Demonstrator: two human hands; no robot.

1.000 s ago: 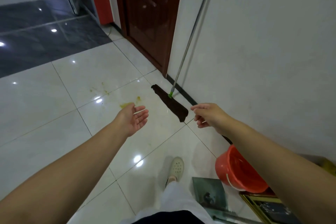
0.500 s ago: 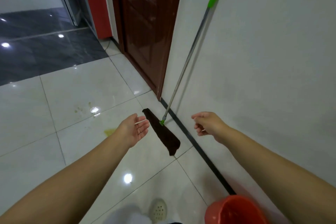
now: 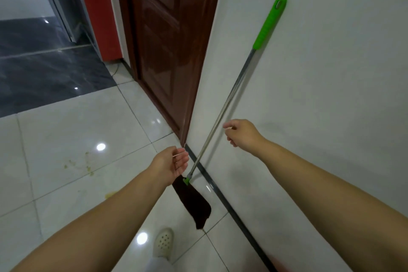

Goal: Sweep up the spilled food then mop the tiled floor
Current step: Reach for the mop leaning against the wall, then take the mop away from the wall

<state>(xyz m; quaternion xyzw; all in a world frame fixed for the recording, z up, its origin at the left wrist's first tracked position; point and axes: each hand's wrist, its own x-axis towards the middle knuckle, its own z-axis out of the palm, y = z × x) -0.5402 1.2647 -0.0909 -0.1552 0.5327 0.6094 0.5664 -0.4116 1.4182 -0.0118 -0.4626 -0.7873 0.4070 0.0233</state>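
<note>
A person's right hand (image 3: 241, 136) reaches toward the steel shaft of a flat mop (image 3: 223, 110), its fingers loosely curled and holding nothing, just beside the pole but apart from it. The left hand (image 3: 171, 164) hangs lower, palm turned up and fingers relaxed, empty, near the foot of the pole. The mop leans against the pale wall (image 3: 331, 95), its long axis running from the dark brown cloth head (image 3: 194, 203) on the floor up and to the right to the bright green grip (image 3: 270, 21), which touches the wall. The head lies flat on the white floor tiles (image 3: 72, 132), lengthwise along the black skirting strip (image 3: 231, 212). Yellowish spilled food (image 3: 87, 165) spots the tiles to the left, well apart from the mop. A dark red wooden door (image 3: 167, 40) stands beyond, and one pale perforated shoe (image 3: 163, 244) shows at the bottom. No brand or writing can be read anywhere.
</note>
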